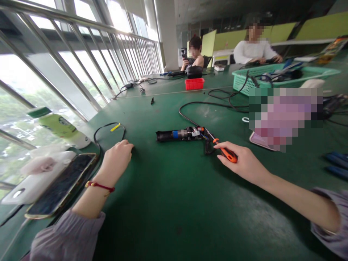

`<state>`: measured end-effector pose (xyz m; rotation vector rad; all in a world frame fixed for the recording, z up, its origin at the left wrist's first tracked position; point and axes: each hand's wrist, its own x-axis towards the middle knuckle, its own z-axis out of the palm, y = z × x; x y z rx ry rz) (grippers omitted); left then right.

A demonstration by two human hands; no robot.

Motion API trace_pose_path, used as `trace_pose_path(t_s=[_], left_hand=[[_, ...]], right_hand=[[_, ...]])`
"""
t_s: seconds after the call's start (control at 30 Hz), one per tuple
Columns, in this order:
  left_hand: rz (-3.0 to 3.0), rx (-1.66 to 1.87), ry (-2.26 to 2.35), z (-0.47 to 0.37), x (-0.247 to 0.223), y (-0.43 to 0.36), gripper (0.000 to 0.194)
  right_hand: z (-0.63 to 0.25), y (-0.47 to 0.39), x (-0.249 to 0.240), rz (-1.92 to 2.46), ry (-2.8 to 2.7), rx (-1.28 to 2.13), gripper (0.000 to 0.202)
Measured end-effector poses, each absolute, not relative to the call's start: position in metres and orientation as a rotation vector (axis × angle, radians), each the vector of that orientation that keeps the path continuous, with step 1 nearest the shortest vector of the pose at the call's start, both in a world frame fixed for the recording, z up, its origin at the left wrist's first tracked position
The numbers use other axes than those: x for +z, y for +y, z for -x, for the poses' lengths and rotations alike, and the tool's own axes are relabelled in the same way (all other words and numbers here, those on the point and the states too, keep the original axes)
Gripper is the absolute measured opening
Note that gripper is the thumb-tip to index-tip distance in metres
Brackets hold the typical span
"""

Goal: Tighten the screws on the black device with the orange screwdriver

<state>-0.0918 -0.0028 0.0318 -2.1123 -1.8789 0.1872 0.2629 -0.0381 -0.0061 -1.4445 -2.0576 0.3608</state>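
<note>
My right hand (244, 161) grips an orange-and-black screwdriver (229, 154) by its handle. The screwdriver's thin shaft points up and left, its tip at the opened body of a black pistol-shaped electric device (181, 134). This device lies on its side on the green table, with a blue band, a metal part and coloured wires showing, and a black cord runs from it. To its left, my left hand (116, 156) rests closed on the table beside a black cable with a yellow tag (115, 127). Its fingertips are turned away, so anything inside is hidden.
Phones (62, 186) and a green-capped bottle (58, 125) stand by the railing. Farther back are a red basket (194, 84), a small black part (152, 100) and a green basket (240, 82) of tools. Blue-handled pliers (337, 165) lie right. Two people sit beyond.
</note>
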Motion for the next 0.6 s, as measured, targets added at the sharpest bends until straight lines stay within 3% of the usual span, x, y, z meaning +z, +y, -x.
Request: trace_pose_path(t_s=[0.23,0.4,0.6], left_hand=[[2.225,0.251,-1.641,0.018,0.026,-0.030,0.027],[2.534,0.001,-1.286,-0.028,0.011,-0.023,0.018],[2.684,-0.449,-1.287,-0.047,-0.004,0.005,0.016]], right_hand=[[-0.262,-0.039,-0.006,1.463,-2.028,0.370,0.024],[-0.262,-0.041,-0.004,1.530,-1.917,0.301,0.024],[-0.266,-0.038,-0.003,1.443,-1.992,0.323,0.024]])
